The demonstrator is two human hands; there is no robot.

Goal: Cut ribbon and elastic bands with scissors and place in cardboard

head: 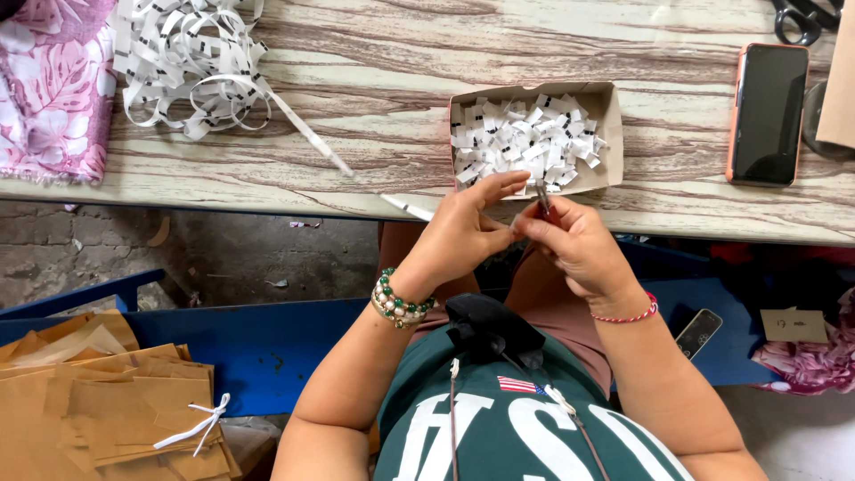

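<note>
Closest to the lens is your dark green shirt with big white lettering, with a small black clip-on device on the collar. Above that your two hands meet just off the table edge.

Your left hand, the one with the green and pearl bead bracelet, has its fingers curled in, thumb and fingertips pinching the end of a thin white paper strip with black marks. That strip trails off to the left across the table's edge and up to the big tangled pile of the same white strip. Your right hand, with the red string bracelet, is clenched around a small dark metal cutter; only its tip pokes up above your fingers, so I can't tell exactly what kind it is. The tip sits right beside your left fingertips, where the strip's end is hidden between your two hands.

Just past your fingers, on the streaky wood-grain table, sits a shallow cardboard box full of little cut white tags. A black smartphone in an orange case lies off to the right, pink floral cloth at the left, and brown paper envelopes are stacked down at the lower left.
</note>
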